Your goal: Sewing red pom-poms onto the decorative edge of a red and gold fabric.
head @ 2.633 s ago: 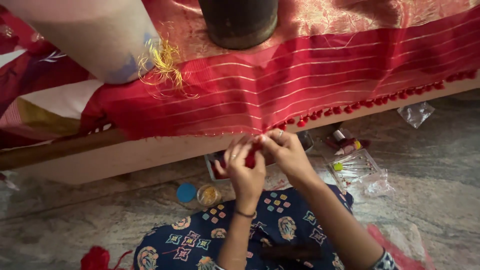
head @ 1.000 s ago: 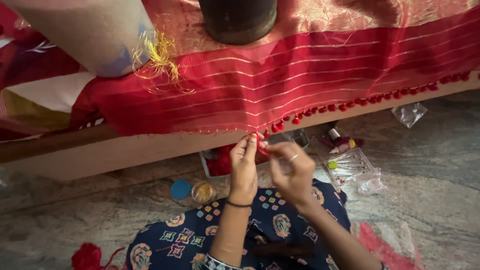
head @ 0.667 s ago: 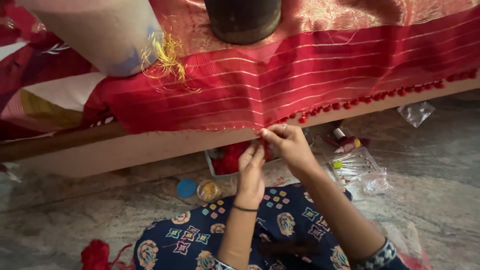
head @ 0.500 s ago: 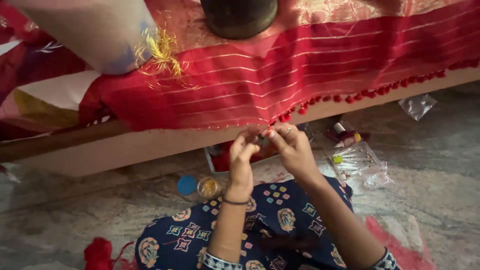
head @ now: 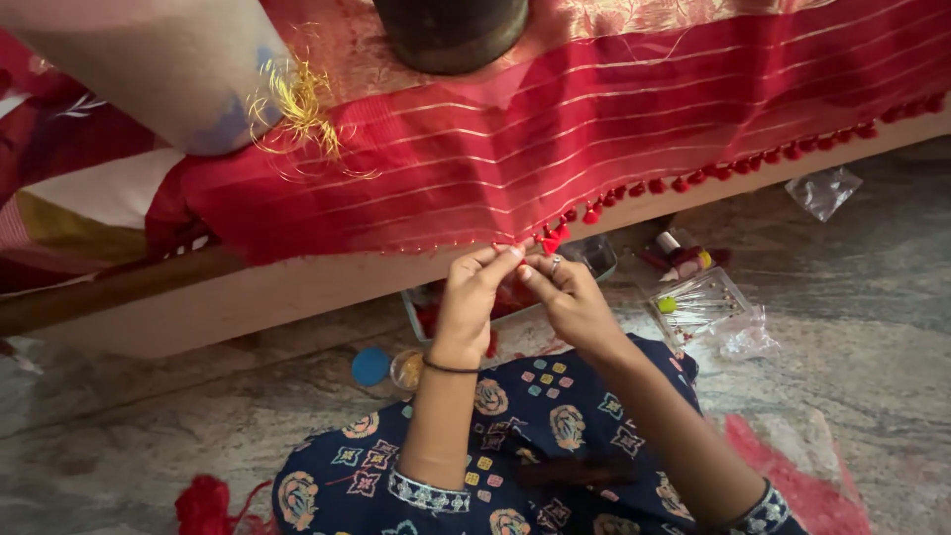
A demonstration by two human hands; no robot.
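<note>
Both hands (head: 525, 292) raised since before, pinched together on fluffy red tassel (head: 548, 241) along silky cloth's hem (head: 416, 250).

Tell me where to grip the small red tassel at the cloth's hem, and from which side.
Pinch the red tassel at its knotted top, just under the red cloth hem, coming from below. It hangs free off the edge, so that side looks open.

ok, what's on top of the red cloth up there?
On the red cloth stands a dark round container, only its base in frame. A pale bolster with yellow threads rests at left. Whatever lies beneath the cloth is covered.
</note>
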